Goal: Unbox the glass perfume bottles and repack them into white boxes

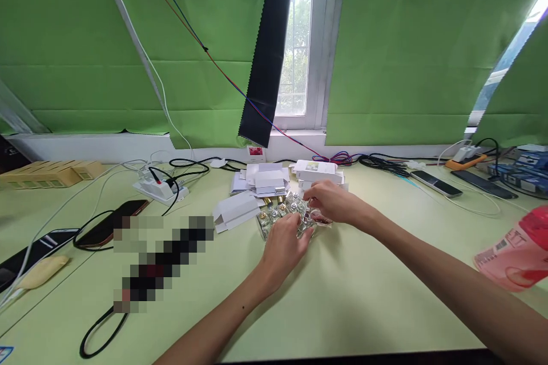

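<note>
A cluster of small clear glass bottles (274,217) with silver and gold tops stands close together near the middle of the table. My left hand (285,242) is at the front of the cluster, its fingers and thumb curled round a glass bottle at the near right side. From the right, my right hand (331,201) reaches over the back right of the group with its fingers bent down; their tips are partly hidden, and what they hold cannot be made out. A reddish item in clear wrap (321,217) lies just under my right hand.
Opened white boxes (237,211) and stacked white cartons (317,170) lie behind the bottles. A power strip (160,188) with cables is at the left, near phones (113,222). Another phone (435,183) and a pink pouch (514,251) are at the right. Yellow boxes (47,175) stand far left.
</note>
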### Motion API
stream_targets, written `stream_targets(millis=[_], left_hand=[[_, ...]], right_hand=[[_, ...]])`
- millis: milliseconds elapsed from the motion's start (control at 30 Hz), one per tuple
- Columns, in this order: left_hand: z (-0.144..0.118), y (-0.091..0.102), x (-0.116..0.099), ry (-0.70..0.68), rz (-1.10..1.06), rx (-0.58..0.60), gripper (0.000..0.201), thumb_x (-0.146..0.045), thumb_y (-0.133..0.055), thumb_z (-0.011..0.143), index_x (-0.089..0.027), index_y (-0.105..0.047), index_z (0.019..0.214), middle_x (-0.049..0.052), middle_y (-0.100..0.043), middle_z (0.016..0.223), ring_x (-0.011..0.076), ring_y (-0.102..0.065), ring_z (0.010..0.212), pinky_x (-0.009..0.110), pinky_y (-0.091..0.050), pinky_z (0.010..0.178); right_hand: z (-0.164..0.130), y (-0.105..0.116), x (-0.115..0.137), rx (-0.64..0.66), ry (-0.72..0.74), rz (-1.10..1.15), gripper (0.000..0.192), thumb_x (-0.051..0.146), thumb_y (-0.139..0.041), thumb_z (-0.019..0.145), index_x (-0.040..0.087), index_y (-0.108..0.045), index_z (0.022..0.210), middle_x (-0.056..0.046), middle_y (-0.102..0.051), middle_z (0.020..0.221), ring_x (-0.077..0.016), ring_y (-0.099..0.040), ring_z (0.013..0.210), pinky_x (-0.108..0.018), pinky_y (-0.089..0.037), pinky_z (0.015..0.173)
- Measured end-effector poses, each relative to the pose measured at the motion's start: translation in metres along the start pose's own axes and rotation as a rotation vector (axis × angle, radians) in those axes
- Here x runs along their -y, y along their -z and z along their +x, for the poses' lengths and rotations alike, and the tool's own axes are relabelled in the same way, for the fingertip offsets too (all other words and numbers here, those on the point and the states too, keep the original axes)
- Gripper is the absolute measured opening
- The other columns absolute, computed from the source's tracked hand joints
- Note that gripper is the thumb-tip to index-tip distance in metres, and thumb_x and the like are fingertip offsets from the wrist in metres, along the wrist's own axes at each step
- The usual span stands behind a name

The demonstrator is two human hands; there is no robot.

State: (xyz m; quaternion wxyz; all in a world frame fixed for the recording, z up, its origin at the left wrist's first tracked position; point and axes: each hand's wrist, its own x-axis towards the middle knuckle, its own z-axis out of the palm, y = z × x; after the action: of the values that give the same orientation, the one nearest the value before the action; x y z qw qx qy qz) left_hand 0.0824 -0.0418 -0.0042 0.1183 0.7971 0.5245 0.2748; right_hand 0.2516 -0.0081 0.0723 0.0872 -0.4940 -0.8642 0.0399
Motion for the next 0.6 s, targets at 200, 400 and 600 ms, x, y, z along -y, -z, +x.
stream_targets(millis=[200,400,600], left_hand=[[-0.004,-0.002,0.003,-0.011,-0.009,-0.005,0.023,-0.040,-0.060,0.090,-0.019,-0.060,0.081,0.003,-0.066,0.079,0.0204,-0.061,0.071,0.030,-0.037,0.063],[-0.005,0.000,-0.001,-0.018,-0.065,0.008,0.018,-0.034,-0.058,0.091,-0.019,-0.067,0.091,0.006,-0.070,0.086,0.0210,-0.063,0.073,0.031,-0.039,0.064],[-0.004,0.000,0.000,-0.005,-0.151,-0.026,0.015,-0.032,-0.059,0.087,-0.020,-0.066,0.081,0.003,-0.068,0.077,0.0183,-0.060,0.068,0.029,-0.036,0.061]], right_hand=[[-0.006,-0.020,-0.004,-0.039,0.021,0.086,0.021,0.004,-0.060,0.087,0.016,-0.072,0.099,-0.010,-0.066,0.098,-0.0148,-0.060,0.077,-0.022,-0.038,0.066],[-0.018,-0.016,0.017,-0.047,-0.047,0.037,0.024,0.027,-0.054,0.100,0.017,-0.067,0.083,-0.008,-0.066,0.084,-0.0173,-0.061,0.072,-0.025,-0.032,0.059],[-0.015,-0.025,0.020,-0.001,-0.001,0.012,0.026,0.021,-0.050,0.101,0.017,-0.064,0.080,-0.008,-0.070,0.082,-0.0183,-0.064,0.076,-0.025,-0.032,0.063]])
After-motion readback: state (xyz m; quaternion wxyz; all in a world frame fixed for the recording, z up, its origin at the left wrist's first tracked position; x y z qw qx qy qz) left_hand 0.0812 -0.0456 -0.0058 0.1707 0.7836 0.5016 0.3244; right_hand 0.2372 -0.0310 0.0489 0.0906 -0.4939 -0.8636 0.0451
